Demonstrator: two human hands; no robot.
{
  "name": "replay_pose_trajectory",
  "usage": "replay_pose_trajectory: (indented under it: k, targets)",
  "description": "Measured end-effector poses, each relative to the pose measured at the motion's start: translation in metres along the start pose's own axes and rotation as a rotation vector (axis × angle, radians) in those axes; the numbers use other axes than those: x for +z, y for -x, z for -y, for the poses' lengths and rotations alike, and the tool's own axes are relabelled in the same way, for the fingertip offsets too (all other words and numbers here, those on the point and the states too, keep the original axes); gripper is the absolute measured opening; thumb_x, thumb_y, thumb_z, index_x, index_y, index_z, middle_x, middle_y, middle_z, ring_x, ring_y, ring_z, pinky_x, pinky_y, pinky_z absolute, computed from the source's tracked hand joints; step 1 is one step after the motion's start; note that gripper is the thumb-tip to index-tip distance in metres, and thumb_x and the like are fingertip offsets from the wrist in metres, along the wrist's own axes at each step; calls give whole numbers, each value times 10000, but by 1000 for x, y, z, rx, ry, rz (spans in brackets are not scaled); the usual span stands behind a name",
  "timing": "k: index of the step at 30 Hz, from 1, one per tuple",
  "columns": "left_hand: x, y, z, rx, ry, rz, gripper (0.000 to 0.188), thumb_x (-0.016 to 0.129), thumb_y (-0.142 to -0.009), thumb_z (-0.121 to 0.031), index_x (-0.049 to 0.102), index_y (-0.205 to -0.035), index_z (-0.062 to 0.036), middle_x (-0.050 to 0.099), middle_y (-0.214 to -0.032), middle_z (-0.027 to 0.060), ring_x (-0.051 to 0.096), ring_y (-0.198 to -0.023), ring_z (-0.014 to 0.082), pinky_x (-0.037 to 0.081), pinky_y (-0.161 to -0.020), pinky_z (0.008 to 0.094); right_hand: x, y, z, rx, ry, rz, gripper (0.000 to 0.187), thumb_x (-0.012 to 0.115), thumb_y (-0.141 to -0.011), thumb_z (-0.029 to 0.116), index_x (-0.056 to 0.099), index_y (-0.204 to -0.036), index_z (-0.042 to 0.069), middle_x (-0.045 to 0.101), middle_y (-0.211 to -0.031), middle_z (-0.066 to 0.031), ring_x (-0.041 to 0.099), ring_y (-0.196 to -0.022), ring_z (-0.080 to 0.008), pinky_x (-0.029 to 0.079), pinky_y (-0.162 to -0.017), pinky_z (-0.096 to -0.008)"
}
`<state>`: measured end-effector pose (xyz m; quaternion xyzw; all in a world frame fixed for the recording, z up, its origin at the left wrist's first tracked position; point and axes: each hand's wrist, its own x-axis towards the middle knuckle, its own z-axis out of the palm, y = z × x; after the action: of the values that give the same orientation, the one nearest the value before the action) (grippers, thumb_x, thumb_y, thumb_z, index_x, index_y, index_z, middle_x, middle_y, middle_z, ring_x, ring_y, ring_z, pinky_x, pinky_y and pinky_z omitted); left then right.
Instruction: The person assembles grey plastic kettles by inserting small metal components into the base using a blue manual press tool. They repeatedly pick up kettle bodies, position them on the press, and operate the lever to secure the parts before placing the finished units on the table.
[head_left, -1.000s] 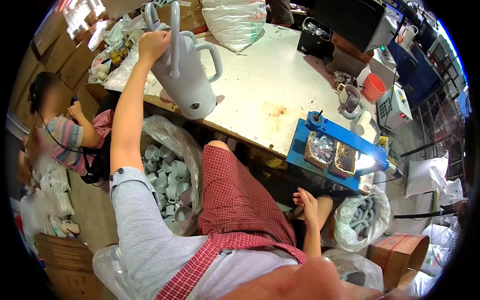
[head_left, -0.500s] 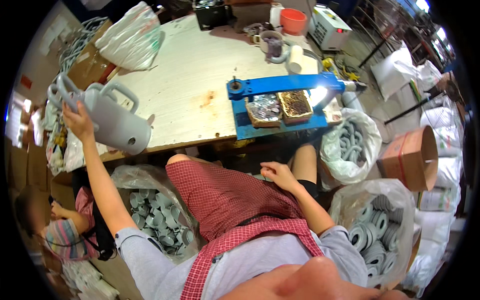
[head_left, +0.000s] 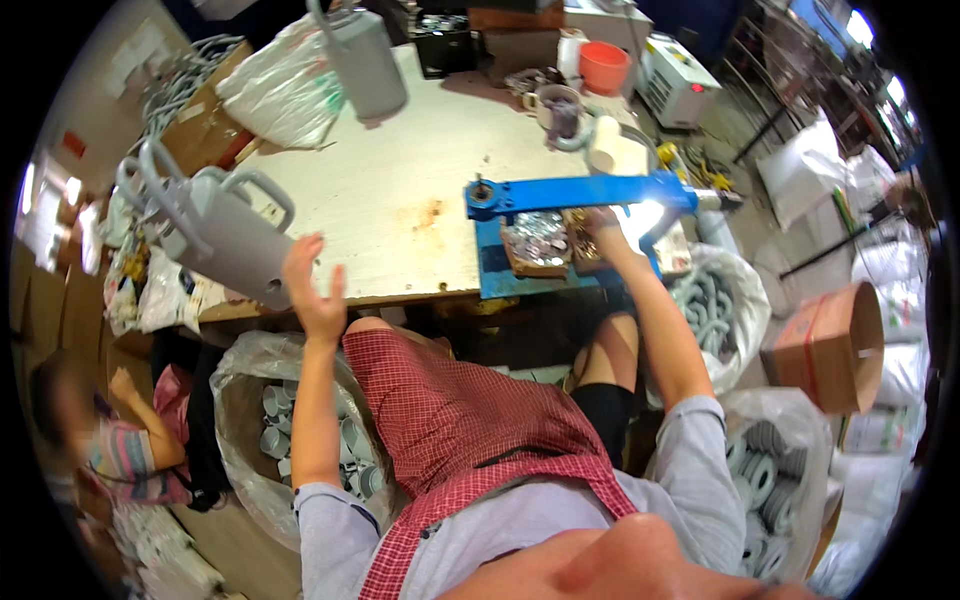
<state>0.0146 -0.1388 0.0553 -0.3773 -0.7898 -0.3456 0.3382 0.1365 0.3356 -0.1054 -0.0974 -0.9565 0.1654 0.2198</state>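
My left hand is open, fingers spread, close to the bottom end of a grey plastic container with looped handles and a small hole near its base. The container lies tilted at the table's left front edge; whether my fingers touch it I cannot tell. My right hand reaches under the blue arm of a bench press into a tray of small brassy parts; its fingers are partly hidden. Beside that is a tray of shiny silvery parts. A second grey container stands at the table's back left.
Bags of grey plastic pieces stand by my legs: cup-like bits left, curved tubes and ringed discs right. A cardboard box is farther right. A white bag lies back left. Another person sits at left.
My left hand has let go of the grey container's handle and moved right. My right hand has gone from my lap into the brassy parts tray. A second grey container has appeared at the back.
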Motion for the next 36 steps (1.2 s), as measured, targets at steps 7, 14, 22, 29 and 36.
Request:
replay_pose_trajectory:
  k: [7, 14, 22, 29, 36]
  targets:
    - [69, -95, 51, -104, 195, 1, 345, 637, -853, -118, 565, -1180, -37, 574, -1235, 104, 527, -1159, 244, 438, -948, 365, -13, -10, -4, -171, 21, -108, 134, 628, -747, 52, 607, -875, 21, 603, -887, -219, 582, -878, -389, 466, -739, -470]
    - [149, -235, 89, 116, 135, -242, 365, 612, -881, -160, 555, -1218, -33, 570, -1225, 131, 567, -1096, 268, 468, -920, 351, -2, -22, -11, -285, 280, -198, 135, 626, -776, 91, 627, -898, 32, 617, -894, -210, 595, -888, -380, 478, -756, -457]
    - [214, -303, 123, -33, -146, 148, 743, 681, -799, -291, 330, -1411, -59, 411, -1412, 163, 423, -1292, 326, 351, -1079, 395, -27, -5, 18, -140, 343, -11, 151, 616, -823, 150, 655, -935, 56, 639, -916, -195, 616, -901, -362, 494, -779, -441]
    - [132, -300, 77, -306, -450, 275, 356, 607, -846, -259, 607, -1127, -39, 532, -1263, 186, 541, -1105, 349, 481, -874, 434, -77, 20, 56, 238, 73, 129, 136, 635, -847, 125, 677, -964, 70, 664, -961, -160, 649, -856, -313, 515, -731, -399]
    - [69, -211, 136, -211, -105, -150, 328, 670, -839, -238, 603, -1064, -9, 608, -1128, 99, 572, -1064, 206, 434, -927, 324, -126, 1, 150, -8, -465, -121, 65, 658, -827, 35, 669, -883, 4, 642, -822, -100, 622, -721, -198, 496, -650, -293]
